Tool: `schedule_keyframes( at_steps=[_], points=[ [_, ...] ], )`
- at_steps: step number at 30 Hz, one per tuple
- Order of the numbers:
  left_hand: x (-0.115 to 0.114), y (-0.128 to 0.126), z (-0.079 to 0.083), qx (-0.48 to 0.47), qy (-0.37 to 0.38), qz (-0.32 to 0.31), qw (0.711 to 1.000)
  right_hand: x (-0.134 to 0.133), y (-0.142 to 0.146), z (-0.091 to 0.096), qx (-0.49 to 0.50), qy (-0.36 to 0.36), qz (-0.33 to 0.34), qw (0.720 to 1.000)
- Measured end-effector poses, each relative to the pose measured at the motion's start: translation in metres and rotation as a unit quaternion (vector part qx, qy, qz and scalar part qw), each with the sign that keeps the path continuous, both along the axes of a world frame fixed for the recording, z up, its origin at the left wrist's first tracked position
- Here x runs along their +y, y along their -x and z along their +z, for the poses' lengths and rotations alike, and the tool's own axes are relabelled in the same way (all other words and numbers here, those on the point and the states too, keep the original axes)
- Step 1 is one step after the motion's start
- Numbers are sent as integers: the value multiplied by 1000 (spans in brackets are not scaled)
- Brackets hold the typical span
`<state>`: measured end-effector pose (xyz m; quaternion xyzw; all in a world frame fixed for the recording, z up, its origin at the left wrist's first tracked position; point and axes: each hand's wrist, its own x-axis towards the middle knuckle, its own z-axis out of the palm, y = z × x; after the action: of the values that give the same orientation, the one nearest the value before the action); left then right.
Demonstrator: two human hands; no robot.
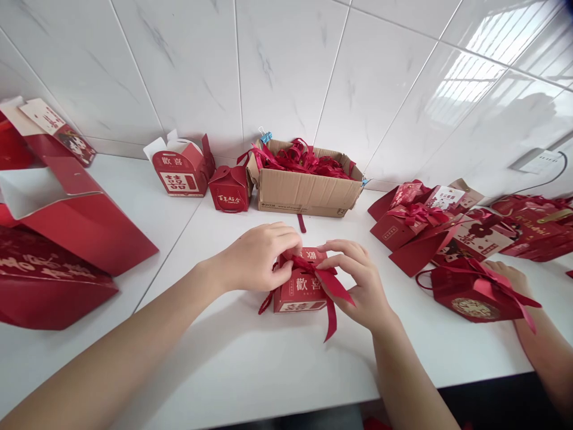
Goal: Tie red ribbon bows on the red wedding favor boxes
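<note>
Subject: a small red box (286, 295) standing on the white table (250, 370), near centre, between the 2 hands, with a red ribbon (336, 289) across its top.

Grip: the left hand (264, 254) pinches the ribbon at the top between thumb and index finger. The right hand (358, 280) has curved fingers against the ribbon on the right; its thumb is partly hidden, so whether it pinches cannot be told. At least 1 ribbon tail hangs free at the near right.

Handling, in this inspector's judgement: keep the left pinch firm at the crossing, draw the right side out evenly, and keep the ribbon flat and untwisted. Pull lightly, as the card walls would likely buckle under force. Keep the ribbon clear of the printed front.

Markings: the subject box reads 歡喜, with 囍 partly visible below. The arched box (179, 170) at far left carries 歡喜 and 囍. The smaller box (229, 194) beside it reads 百年好合. The ribbon-filled carton (295, 191), far centre, bears a web address starting "www", the rest too small to confirm. Script on the large box (58, 292) at left is illegible.
</note>
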<state>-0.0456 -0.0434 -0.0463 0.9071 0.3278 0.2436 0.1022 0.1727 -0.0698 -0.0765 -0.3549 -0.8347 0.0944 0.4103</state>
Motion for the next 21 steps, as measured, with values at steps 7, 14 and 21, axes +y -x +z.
schedule_keyframes(
  at_steps=[7,14,21],
  points=[
    [-11,-18,-7,-57,-21,2,998,-1,5,-2,31,8,-12,999],
    [-10,-19,-11,-63,-16,29,997,0,2,-4,3,-44,13,999],
    [-9,-20,-10,-61,12,37,997,0,0,-2,-45,-62,63,995]
  ],
)
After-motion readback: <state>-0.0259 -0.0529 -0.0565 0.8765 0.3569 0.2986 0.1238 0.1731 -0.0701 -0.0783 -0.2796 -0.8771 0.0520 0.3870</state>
